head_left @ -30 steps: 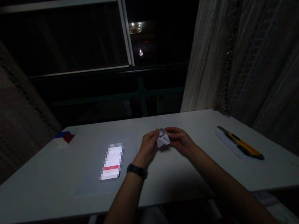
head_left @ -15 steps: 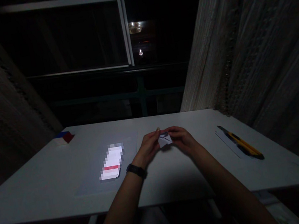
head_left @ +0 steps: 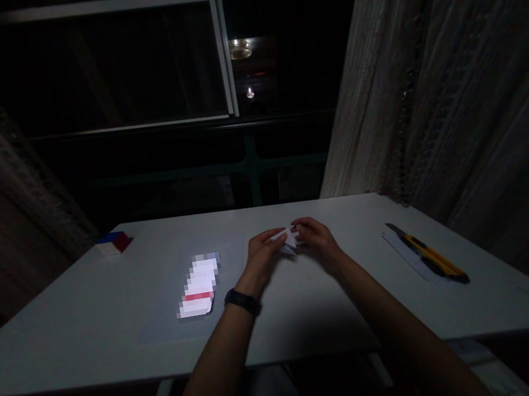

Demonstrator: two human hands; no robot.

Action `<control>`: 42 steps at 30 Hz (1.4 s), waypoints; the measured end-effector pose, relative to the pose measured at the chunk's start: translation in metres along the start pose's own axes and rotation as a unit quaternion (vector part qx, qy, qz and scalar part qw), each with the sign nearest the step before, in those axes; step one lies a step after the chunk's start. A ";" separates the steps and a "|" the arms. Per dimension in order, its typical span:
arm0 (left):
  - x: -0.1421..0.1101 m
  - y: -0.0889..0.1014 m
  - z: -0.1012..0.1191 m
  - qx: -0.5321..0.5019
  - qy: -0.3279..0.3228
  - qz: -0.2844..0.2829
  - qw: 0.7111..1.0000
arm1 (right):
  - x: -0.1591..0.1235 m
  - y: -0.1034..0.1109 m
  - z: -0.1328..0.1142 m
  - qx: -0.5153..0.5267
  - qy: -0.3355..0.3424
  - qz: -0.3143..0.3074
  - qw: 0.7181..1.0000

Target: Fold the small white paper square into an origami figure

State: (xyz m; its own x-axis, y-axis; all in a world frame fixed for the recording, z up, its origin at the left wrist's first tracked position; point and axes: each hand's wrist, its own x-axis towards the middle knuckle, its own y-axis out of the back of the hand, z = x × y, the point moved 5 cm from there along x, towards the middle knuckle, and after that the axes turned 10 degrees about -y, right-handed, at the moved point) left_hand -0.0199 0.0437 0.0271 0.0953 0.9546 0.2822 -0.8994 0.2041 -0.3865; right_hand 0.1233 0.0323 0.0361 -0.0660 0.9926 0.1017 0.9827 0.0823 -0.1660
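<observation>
Near the far left corner of the desk (head_left: pixel 89 335), a blue, red and white block (head_left: pixel 112 243) is sitting. Right of it, a phone (head_left: pixel 199 286) with a glowing, pixelated screen is lying on a pale sheet (head_left: pixel 159 325). The left hand (head_left: pixel 261 256), wearing a dark wristband (head_left: pixel 242 301), is pinching a folded paper (head_left: pixel 288 237) over the desk's middle. The right hand (head_left: pixel 321 240) is curling partly open fingers at the paper's right side; whether they are gripping it, I cannot tell. Toward the right edge, a yellow-and-black cutter (head_left: pixel 437 257) is resting slantwise on a white slip (head_left: pixel 402 254).
</observation>
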 end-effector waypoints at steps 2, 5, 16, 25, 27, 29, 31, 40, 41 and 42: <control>0.001 0.001 0.000 0.021 -0.026 0.003 0.999 | 0.001 -0.003 0.002 -0.017 0.005 0.005 1.000; 0.003 0.002 -0.002 0.046 -0.044 0.003 0.998 | 0.001 -0.007 0.004 -0.068 0.020 0.014 0.997; 0.002 0.002 0.000 0.067 -0.054 -0.001 0.996 | 0.003 0.000 0.004 -0.162 0.071 0.086 0.980; 0.001 -0.001 0.015 0.190 -0.135 -0.026 0.972 | -0.004 -0.011 -0.002 -0.238 0.146 0.064 0.958; 0.001 0.001 0.013 0.180 -0.130 -0.023 0.975 | -0.004 -0.011 -0.001 -0.238 0.136 0.069 0.959; 0.002 0.003 0.011 0.164 -0.118 -0.012 0.979 | -0.004 -0.010 0.000 -0.244 0.117 0.071 0.960; 0.002 0.005 0.009 0.156 -0.105 0.004 0.982 | -0.003 -0.010 0.001 -0.248 0.097 0.071 0.961; 0.004 0.005 0.007 0.169 -0.094 0.014 0.981 | 0.002 -0.005 0.005 -0.233 0.066 0.084 0.967; 0.004 0.006 0.006 0.183 -0.092 0.020 0.979 | 0.003 -0.003 0.006 -0.222 0.054 0.089 0.969; 0.004 0.008 0.005 0.198 -0.087 0.028 0.976 | 0.004 -0.001 0.007 -0.210 0.043 0.096 0.972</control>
State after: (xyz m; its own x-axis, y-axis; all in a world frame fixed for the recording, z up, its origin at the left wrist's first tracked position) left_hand -0.0289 0.0480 0.0300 -0.0008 0.9033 0.4291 -0.9988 0.0206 -0.0452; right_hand 0.1213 0.0371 0.0297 0.1220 0.9734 0.1939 0.9609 -0.1648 0.2227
